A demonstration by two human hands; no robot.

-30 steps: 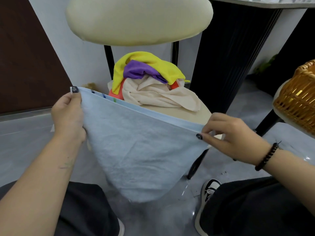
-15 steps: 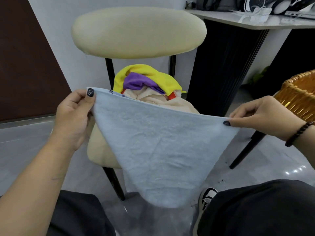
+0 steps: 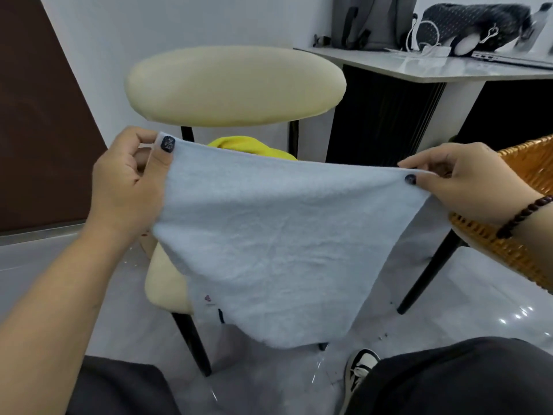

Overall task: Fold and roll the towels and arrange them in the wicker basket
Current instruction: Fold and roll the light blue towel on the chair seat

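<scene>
Towel (image 3: 278,244) blocks chair seat (image 3: 163,283), basket (image 3: 526,205) rt, floor open btwn

A cream padded chair (image 3: 233,85) stands on black legs over grey floor (image 3: 45,265); behind, a bench (image 3: 434,65) carries a grey backpack (image 3: 368,22); a brown door (image 3: 39,130) sits leftward.

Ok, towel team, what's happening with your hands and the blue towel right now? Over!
Left hand and right hand each pinch a top corner. Light blue towel stretched out, hanging in mid-air, unfolded. Wicker basket at right. Nothing blocking.
</scene>
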